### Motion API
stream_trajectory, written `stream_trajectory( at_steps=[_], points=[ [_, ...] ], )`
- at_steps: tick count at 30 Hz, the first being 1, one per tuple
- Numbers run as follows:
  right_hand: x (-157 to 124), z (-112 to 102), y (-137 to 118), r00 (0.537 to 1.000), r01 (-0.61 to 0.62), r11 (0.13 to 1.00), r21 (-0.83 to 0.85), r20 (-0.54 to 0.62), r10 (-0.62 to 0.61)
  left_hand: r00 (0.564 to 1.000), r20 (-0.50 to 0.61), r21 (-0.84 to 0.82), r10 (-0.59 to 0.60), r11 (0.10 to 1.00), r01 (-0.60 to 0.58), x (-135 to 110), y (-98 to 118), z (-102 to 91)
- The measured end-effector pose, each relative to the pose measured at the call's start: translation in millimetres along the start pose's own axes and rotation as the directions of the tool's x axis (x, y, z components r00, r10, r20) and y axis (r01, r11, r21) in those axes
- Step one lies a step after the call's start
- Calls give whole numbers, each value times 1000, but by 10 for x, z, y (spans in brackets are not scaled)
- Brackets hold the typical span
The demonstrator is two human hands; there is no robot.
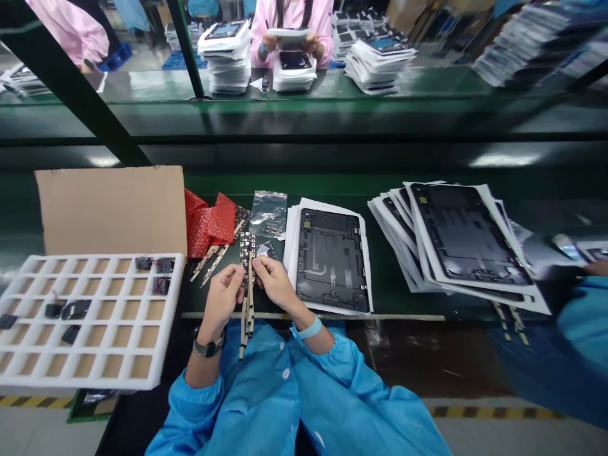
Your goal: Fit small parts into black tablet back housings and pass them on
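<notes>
Green factory workbench (380, 253); left hand (221, 301) and right hand (278, 284) hold a strip of electronic parts (247, 253).

Site: electronics factory assembly line | on green bench (332, 187): tablet housings (456, 237), circuit-board strips (247, 253) | beyond bench: co-worker in pink smock (289, 25)

The green tabletop (332, 183) carries, left to right: white foam tray (90, 315), cardboard sheet (111, 209), red bubble wrap (204, 225), clear plastic bag (268, 213), black tablet housings (331, 259) on white paper (291, 253).
</notes>
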State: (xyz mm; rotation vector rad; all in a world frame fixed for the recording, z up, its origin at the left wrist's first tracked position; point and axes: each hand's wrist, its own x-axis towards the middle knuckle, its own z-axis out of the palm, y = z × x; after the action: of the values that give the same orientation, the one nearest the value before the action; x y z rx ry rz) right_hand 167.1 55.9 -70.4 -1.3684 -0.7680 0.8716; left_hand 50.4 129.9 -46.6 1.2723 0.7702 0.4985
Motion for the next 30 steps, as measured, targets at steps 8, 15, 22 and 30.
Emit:
stream_trajectory(
  at_steps=[8, 15, 22, 30],
  points=[
    [-18, 33, 26, 1000, 13, 999, -37, 12, -13, 998, -60, -4, 26, 1000, -26, 36, -2, 24],
    [-29, 50, 10, 999, 50, 999, 17, 2, -50, 999, -20, -147, -26, 989, 23, 48, -16, 59],
    [12, 52, 37, 998, 33, 998, 54, 43, -35, 992, 18, -300, -128, 945, 127, 82, -17, 87],
    [28, 81, 113, 999, 6, 994, 106, 34, -9, 989, 28, -290, -147, 945, 148, 107, -76, 46]
  ],
)
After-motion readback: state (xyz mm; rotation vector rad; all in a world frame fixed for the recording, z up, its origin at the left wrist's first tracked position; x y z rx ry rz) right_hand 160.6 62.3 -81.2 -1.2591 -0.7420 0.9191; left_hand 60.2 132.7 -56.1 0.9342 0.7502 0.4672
